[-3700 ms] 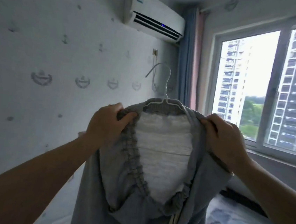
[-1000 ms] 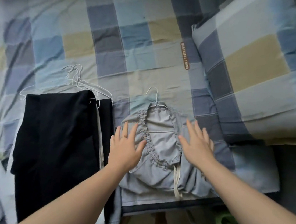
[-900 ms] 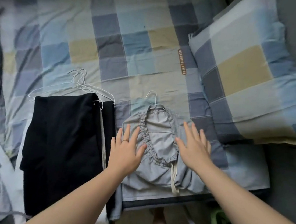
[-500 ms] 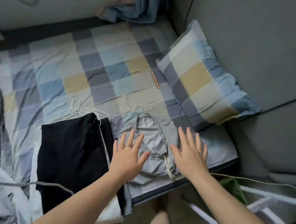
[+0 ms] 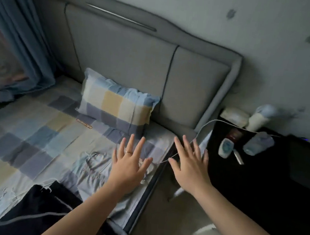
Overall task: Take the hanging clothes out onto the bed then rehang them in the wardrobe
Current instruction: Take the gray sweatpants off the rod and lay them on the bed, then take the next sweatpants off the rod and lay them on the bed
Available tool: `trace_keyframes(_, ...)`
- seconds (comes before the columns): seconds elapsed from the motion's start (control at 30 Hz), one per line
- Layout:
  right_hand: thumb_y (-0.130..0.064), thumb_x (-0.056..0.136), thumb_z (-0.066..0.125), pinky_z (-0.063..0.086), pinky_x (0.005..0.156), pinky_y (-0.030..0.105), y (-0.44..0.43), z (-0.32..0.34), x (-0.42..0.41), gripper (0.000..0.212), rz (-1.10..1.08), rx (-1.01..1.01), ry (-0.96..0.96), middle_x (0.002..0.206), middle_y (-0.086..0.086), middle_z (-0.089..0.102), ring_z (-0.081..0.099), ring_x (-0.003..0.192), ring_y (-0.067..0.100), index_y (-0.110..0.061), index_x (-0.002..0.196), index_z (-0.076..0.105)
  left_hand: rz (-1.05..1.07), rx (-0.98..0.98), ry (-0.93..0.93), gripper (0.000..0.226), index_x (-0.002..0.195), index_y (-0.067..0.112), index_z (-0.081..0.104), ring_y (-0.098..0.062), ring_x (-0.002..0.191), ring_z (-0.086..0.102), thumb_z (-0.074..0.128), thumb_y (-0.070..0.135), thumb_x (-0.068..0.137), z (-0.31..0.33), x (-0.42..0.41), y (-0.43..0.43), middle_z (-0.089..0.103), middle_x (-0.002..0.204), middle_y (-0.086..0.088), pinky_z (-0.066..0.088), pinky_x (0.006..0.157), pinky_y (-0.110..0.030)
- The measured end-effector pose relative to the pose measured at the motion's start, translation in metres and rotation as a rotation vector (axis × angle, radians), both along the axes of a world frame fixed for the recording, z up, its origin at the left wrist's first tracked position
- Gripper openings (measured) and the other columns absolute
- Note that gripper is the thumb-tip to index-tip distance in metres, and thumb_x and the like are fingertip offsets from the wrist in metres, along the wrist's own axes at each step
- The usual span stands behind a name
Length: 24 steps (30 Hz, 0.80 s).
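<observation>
The grey garment (image 5: 95, 165) lies crumpled on the bed (image 5: 23, 141) close to its near edge, blurred, with its right part hidden behind the left hand (image 5: 127, 170). Just beside it, toward the lower left corner, the black garment (image 5: 45, 211) lies flat on the checked sheet, a few thin white hanger wires showing at its top edge. The left hand is spread over the grey garment with its fingers (image 5: 140, 144) straight and fanned wide, palm down, a ring (image 5: 128, 152) on one of them; it grips nothing, and whether the palm touches the cloth cannot be told. The right hand (image 5: 189, 168) is just as wide open, its fingers (image 5: 185, 145) straight and apart, holding nothing; it sits past the bed's edge, over the gap between the bed and a dark nightstand (image 5: 267, 186). A thin white cable (image 5: 205, 122) runs from the nightstand down behind that hand. A checked pillow (image 5: 117, 107) leans against the grey padded headboard (image 5: 128, 57) beyond the garments. On the nightstand stand several small bottles and containers (image 5: 258, 143), too blurred to name. A blue curtain (image 5: 21, 36) hangs at the far left.
</observation>
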State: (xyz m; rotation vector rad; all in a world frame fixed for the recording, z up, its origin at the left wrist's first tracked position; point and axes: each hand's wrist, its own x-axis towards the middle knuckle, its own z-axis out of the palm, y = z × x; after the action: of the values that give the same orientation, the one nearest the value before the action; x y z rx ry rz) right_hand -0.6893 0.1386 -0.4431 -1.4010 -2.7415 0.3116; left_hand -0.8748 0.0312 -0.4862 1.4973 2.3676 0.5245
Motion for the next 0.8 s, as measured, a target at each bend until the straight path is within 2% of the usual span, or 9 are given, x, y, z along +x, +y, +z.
trace_keyframes(0.27, -0.06, 0.096, 0.027, -0.001, 0.118, 0.057, -0.02, 0.049, 0.187, 0.068, -0.346, 0.147, 0.08, 0.164, -0.008, -0.004, -0.01, 0.15, 0.023, -0.042, 0.152, -0.008, -0.363, 0.176, 0.05, 0.075, 0.153, 0.049, -0.006, -0.018, 0.151, -0.016, 0.005, 0.08, 0.086, 0.059, 0.162, 0.062, -0.007, 0.166, 0.008, -0.004, 0.121, -0.049)
trace_keyframes(0.37, -0.062, 0.095, 0.022, 0.0, 0.117, 0.057, -0.037, 0.068, 0.273, 0.067, -0.474, 0.199, 0.08, 0.164, -0.008, -0.006, -0.01, 0.15, 0.024, -0.041, 0.152, -0.008, -0.482, 0.234, 0.04, 0.073, 0.152, 0.05, -0.007, -0.018, 0.151, -0.016, 0.008, 0.079, 0.087, 0.077, 0.245, 0.073, -0.009, 0.166, 0.009, -0.003, 0.122, -0.05)
trace_keyframes(0.53, -0.062, 0.095, 0.021, 0.001, 0.117, 0.056, -0.075, 0.105, 0.418, 0.067, -0.663, 0.306, 0.059, 0.164, -0.009, -0.006, -0.009, 0.15, 0.023, -0.04, 0.152, -0.007, -0.688, 0.317, -0.013, 0.075, 0.153, 0.049, -0.008, -0.016, 0.148, -0.025, 0.007, 0.08, 0.087, 0.113, 0.391, 0.084, -0.015, 0.165, 0.011, -0.011, 0.12, -0.047)
trace_keyframes(0.8, -0.06, 0.096, 0.024, 0.0, 0.117, 0.055, -0.172, 0.198, 0.614, 0.065, -1.023, 0.531, 0.018, 0.164, -0.012, -0.004, -0.007, 0.15, 0.02, -0.042, 0.153, -0.002, -1.165, 0.493, -0.113, 0.072, 0.153, 0.05, -0.006, -0.015, 0.15, -0.02, 0.01, 0.078, 0.089, 0.201, 0.622, 0.079, -0.011, 0.165, 0.011, -0.007, 0.121, -0.048)
